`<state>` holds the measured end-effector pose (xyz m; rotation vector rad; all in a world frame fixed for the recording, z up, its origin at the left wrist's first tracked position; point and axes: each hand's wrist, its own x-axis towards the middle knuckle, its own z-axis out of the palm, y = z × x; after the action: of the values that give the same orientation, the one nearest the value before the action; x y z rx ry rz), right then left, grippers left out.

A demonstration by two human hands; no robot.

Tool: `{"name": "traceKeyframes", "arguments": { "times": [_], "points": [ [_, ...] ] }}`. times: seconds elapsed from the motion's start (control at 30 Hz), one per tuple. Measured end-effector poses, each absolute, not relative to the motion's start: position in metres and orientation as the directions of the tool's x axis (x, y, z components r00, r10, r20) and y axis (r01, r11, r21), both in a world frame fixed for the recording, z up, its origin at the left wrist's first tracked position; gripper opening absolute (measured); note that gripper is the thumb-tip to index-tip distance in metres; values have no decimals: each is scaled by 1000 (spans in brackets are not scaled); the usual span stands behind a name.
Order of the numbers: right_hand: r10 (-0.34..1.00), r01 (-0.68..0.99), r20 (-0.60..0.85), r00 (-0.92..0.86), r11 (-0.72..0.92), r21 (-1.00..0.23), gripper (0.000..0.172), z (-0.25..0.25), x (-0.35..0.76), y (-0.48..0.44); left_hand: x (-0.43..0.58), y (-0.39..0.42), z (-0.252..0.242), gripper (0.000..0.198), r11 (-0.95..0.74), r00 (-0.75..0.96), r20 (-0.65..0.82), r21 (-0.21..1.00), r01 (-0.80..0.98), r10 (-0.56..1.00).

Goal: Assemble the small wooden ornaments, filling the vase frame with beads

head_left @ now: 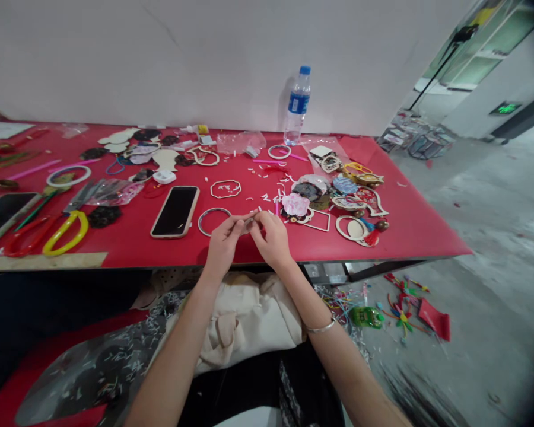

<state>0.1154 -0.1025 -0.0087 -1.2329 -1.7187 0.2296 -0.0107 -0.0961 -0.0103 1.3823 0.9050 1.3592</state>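
Observation:
My left hand and my right hand meet at the front edge of the red table. Both are closed in a pinch around something small and pale between the fingertips, too small to make out. Just behind my left hand lies a round ring frame, partly covered by the fingers. A phone with a dark screen rests left of it. Beyond my hands is a thin wooden frame with scalloped corners. A pink flower-shaped piece sits close to the right of my right hand.
Scissors with a yellow and red handle lie at the left. A water bottle stands against the wall. Wooden shapes and tassels crowd the right side. White scraps dot the table. A green bottle lies on the floor.

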Motion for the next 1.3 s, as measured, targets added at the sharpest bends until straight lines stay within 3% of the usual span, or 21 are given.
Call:
{"name": "traceKeyframes", "arguments": {
  "times": [0.13, 0.27, 0.4, 0.8, 0.93, 1.1, 1.3],
  "points": [
    [830, 582, 553, 79, 412, -701, 14, -8, 115, -102, -10, -97, -10, 35, -290, -20, 290, 956, -35, 957],
    [860, 441, 427, 278, 281, -853, 18, -8, 116, -103, -11, -93, -14, 37, -280, -162, 281, 960, 26, 946],
    [837, 327, 330, 437, 194, -925, 11, -10, 118, -101, -12, -90, -19, 38, -253, -226, 260, 966, 59, 939],
    [819, 347, 349, 456, 197, -917, 14, -15, 123, -95, -13, -89, -19, 35, -221, -213, 230, 973, 64, 950],
    [826, 350, 348, 442, 198, -915, 23, -13, 122, -95, -11, -88, -20, 33, -209, -215, 209, 978, 24, 954],
    [821, 403, 389, 418, 216, -889, 9, -13, 122, -95, -12, -87, -22, 32, -200, -196, 197, 980, 4, 961],
    [832, 379, 376, 409, 219, -899, 14, -12, 123, -96, -12, -87, -23, 33, -198, -176, 198, 980, 15, 964]
  ]
}}
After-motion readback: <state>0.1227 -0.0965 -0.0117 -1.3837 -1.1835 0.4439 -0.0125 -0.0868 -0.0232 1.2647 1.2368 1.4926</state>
